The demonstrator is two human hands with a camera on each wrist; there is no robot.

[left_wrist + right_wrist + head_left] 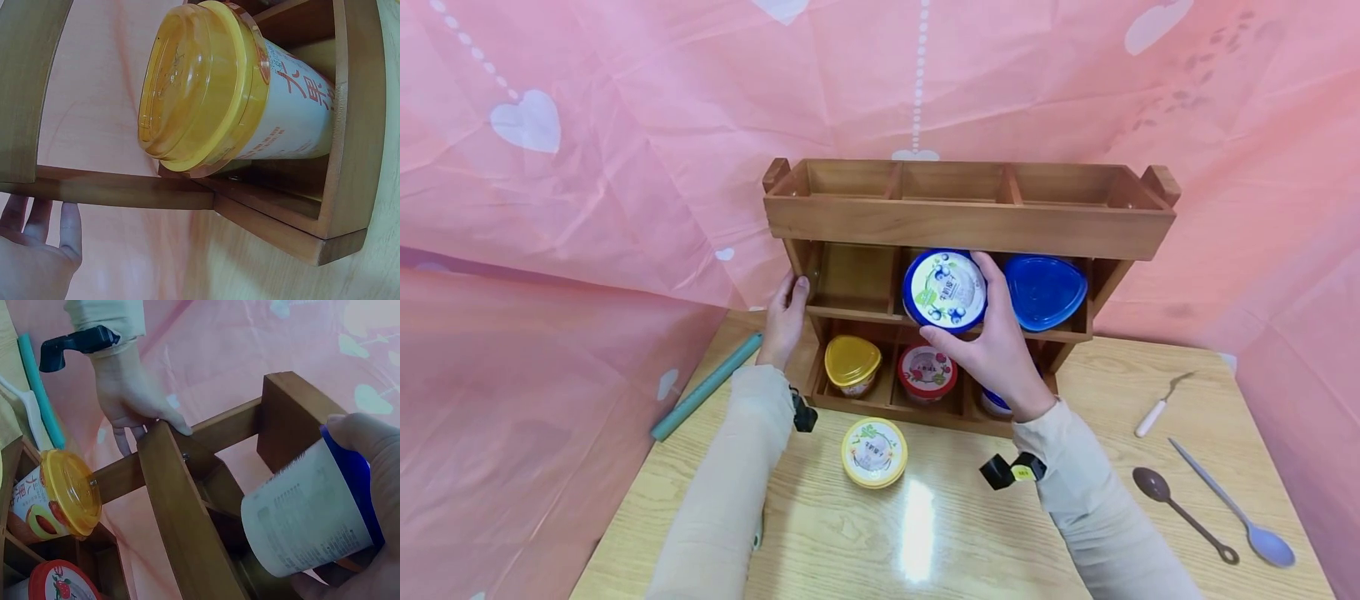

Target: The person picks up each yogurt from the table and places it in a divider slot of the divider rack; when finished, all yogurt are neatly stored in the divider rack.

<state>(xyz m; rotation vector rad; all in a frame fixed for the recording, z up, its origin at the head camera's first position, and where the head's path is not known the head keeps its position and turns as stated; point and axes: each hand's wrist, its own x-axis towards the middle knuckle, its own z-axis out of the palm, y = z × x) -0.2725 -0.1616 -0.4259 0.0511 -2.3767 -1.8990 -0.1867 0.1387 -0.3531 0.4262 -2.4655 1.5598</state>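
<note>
My right hand [1003, 358] grips a white tub with a blue-rimmed blueberry lid [946, 288] by its rim, in front of the middle compartment of the middle tier. In the right wrist view, the tub [306, 515] is tilted, its white printed side showing. My left hand [786, 323] holds the left side of the three-tier wooden rack [970, 223], thumb in front. The lower tier holds a cup with a yellow lid [852, 360], a red-lidded tub [927, 372] and a blue-and-white tub [996, 404] mostly hidden by my right arm. A blue lidded container [1046, 292] sits in the middle tier's right compartment.
A yellow-lidded tub [874, 452] stands on the table before the rack. To the right lie a white-handled tool [1152, 417], a brown spoon [1152, 483] and a grey-blue spoon [1270, 546]. A green rod [707, 387] lies left. Pink cloth hangs behind.
</note>
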